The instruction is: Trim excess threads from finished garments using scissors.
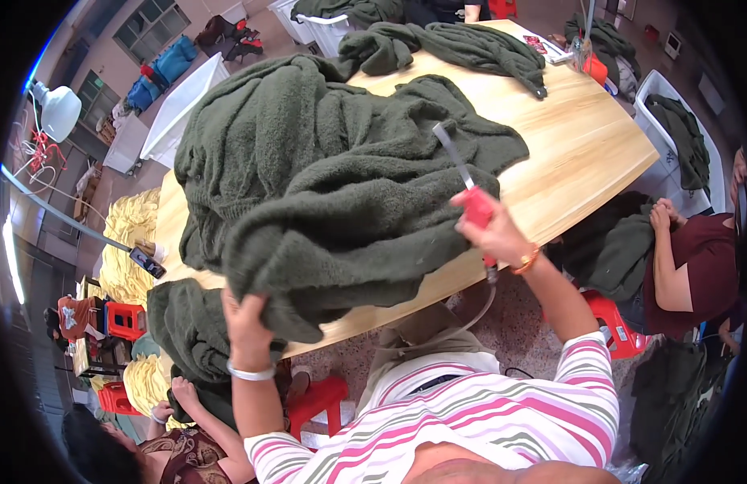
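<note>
A heap of dark green fuzzy knit garments (268,129) covers much of the wooden table. My left hand (246,319) is closed on the near left edge of one dark green knit garment (349,250), lifting it in a fold; its fingertips are partly behind the cloth. In my right hand (498,234) is a red-handled tool (476,208) with a long, thin, pale nozzle or blade pointing up and left over the garment. A pale hose or cord hangs below that hand. The exact kind of tool cannot be made out.
The light wooden table (591,137) has more knitwear (486,56) at its far side. People sit working at lower left and right. A white bin (688,121), red stools (317,407), yellow knitwear (131,242), a lamp (60,111) and a phone (147,262) on an arm surround it.
</note>
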Tool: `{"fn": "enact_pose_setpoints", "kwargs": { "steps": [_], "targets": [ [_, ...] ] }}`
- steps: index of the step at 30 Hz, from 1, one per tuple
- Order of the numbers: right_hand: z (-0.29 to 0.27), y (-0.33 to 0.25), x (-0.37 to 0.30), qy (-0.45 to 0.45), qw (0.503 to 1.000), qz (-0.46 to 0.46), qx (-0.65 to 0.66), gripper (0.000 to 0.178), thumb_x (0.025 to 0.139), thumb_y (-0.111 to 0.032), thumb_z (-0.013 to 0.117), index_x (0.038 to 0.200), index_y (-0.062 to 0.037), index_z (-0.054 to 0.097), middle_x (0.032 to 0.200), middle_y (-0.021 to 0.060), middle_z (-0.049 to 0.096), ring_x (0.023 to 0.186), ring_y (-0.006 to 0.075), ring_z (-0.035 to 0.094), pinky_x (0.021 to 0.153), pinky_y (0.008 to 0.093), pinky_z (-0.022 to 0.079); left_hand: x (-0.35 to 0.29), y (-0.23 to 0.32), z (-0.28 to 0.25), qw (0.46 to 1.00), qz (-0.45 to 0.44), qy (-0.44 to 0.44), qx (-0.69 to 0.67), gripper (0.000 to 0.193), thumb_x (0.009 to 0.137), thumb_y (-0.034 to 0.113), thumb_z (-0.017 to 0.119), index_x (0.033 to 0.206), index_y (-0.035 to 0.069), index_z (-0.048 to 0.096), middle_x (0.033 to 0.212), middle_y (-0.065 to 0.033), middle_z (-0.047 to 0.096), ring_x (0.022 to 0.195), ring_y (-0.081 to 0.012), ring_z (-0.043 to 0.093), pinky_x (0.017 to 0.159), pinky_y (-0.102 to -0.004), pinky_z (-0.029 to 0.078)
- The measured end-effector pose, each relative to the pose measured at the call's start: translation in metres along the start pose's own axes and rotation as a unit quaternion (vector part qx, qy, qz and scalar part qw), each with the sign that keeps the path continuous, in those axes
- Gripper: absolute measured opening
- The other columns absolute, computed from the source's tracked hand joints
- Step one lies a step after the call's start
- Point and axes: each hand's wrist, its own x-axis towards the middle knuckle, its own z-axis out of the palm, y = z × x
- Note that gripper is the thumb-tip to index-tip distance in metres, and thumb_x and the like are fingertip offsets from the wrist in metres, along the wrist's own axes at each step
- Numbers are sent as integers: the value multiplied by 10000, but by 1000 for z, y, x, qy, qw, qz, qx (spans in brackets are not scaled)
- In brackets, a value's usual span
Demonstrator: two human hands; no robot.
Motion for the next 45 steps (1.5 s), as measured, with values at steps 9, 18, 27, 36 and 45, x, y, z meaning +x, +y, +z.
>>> {"fn": "enact_pose_setpoints", "kwargs": {
  "steps": [9, 18, 27, 36, 45],
  "targets": [
    [-134, -104, 36, 222, 966, -93, -92, 387, 829, -109, 644, 1198, -67, 535, 847, -16, 587, 637, 46, 557, 520, 185, 461, 68, 49, 36, 989, 34, -80, -118, 416, 922, 136, 440, 1308, -18, 419, 1267, -149, 527, 1155, -274, 524, 1010, -402, 410],
    [-138, -116, 110, 184, 971, -148, -44, 276, 808, -116, 652, 1078, -74, 615, 804, 0, 597, 629, 74, 581, 531, 232, 499, 149, 90, 67, 988, 99, -109, 43, 401, 982, 271, 412, 1252, -12, 499, 1236, -157, 565, 1108, -270, 571, 981, -393, 456],
    [-84, -104, 169, 78, 992, -103, 3, 273, 830, -101, 627, 1086, -28, 566, 703, 5, 588, 543, 72, 549, 503, 240, 481, 232, 75, -27, 959, 155, 51, 233, 366, 931, 192, 509, 1259, 32, 488, 1089, -126, 607, 898, -212, 623, 774, -309, 529],
    [-103, 61, 49, 153, 981, 87, 81, 257, 889, -165, 598, 1085, -13, 531, 733, 89, 655, 600, 139, 632, 534, 268, 531, 131, -40, 86, 676, 420, -152, 586, 501, 806, 117, 650, 1276, 49, 491, 1314, -181, 463, 1263, -344, 392, 1074, -451, 245],
    [-84, 115, 3, 253, 901, 98, 339, 315, 907, -163, 568, 1160, 12, 502, 878, 184, 660, 693, 206, 663, 551, 282, 572, 159, -182, 79, 851, 244, -197, 420, 240, 969, 156, 455, 1092, 2, 593, 1118, -156, 612, 1028, -283, 574, 903, -349, 432]
  ]
}}
